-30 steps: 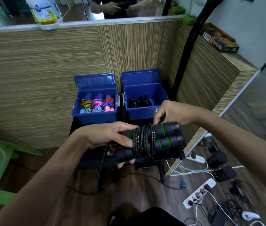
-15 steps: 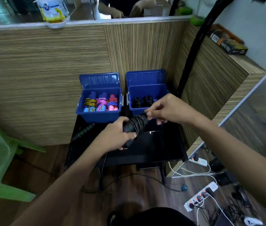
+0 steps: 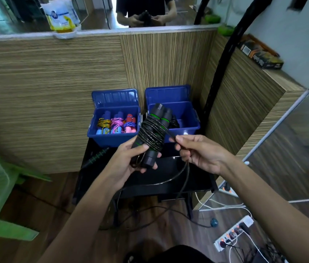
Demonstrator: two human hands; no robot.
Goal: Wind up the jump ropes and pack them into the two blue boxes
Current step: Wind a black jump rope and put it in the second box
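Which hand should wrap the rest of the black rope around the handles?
Probably the right hand: it already pinches the loose rope. The left hand is busy gripping the handles.

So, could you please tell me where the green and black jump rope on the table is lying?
In the head view it lies at the black table's left edge, below the left blue box.

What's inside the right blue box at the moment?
The right blue box shows black wound rope at its left; the held jump rope bundle in the left hand covers the rest there.
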